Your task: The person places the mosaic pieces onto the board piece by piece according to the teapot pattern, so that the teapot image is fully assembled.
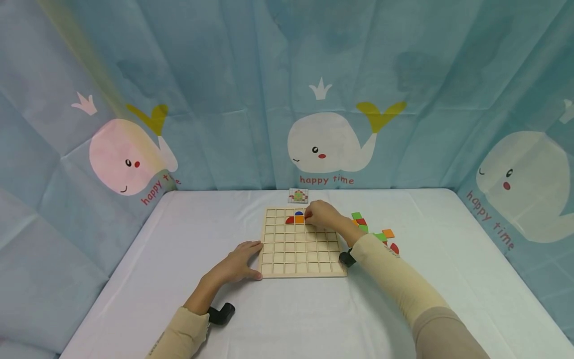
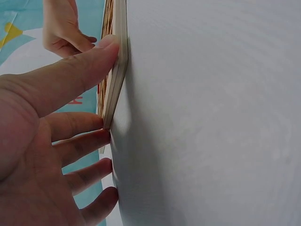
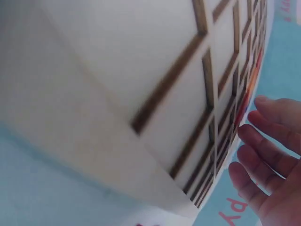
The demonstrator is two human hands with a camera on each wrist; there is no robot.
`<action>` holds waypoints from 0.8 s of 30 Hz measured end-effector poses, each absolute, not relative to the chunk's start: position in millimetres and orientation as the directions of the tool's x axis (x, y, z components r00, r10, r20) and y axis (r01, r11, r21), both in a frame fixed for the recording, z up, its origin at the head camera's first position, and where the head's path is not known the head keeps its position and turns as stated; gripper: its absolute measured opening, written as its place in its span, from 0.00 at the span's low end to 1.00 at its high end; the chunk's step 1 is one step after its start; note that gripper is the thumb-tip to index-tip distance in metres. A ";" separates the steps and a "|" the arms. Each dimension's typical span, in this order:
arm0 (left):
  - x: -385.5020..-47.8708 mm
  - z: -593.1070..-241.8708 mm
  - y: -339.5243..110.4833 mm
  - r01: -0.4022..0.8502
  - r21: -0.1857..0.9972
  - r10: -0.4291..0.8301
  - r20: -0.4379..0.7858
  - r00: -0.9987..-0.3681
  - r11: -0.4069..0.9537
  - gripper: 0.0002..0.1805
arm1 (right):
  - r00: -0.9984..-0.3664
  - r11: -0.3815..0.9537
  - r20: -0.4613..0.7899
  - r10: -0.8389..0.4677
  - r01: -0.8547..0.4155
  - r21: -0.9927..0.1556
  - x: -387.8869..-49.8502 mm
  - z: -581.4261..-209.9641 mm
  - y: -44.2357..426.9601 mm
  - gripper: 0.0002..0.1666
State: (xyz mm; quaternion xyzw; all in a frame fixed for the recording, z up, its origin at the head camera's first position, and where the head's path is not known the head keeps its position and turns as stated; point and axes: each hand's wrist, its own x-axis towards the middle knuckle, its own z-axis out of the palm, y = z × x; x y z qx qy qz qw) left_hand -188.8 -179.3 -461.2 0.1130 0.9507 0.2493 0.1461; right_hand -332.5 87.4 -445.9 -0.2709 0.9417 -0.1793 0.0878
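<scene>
A wooden grid board (image 1: 296, 254) lies on the white table. Its far rows hold a red piece (image 1: 290, 220), an orange square (image 1: 299, 219) and a blue half-round piece (image 1: 299, 213). My right hand (image 1: 324, 215) is over the far part of the board, just right of the orange square. Its thumb and index finger pinch a small red piece (image 3: 241, 112) at a cell, partly hidden by the fingertips. My left hand (image 1: 239, 262) rests at the board's left edge, fingers spread; in the left wrist view its thumb (image 2: 106, 52) touches the rim.
Loose green, red and orange pieces (image 1: 387, 233) lie right of the board, some partly behind the right forearm. A small picture card (image 1: 298, 195) lies beyond the board's far edge. A blue curtain (image 1: 224, 149) with printed whales stands around the table.
</scene>
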 end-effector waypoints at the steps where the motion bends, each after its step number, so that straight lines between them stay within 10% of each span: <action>1: -188.5 -461.1 -179.2 0.141 0.509 0.287 -0.221 -0.932 0.849 0.48 | -0.840 0.791 -0.070 -0.537 -0.473 -0.389 -332.6 -445.0 88.7 0.09; 24: -186.8 -458.4 -179.1 0.149 0.518 0.295 -0.213 -0.931 0.843 0.48 | -0.903 0.859 -0.086 -0.421 -0.366 -0.359 -343.9 -426.0 164.1 0.15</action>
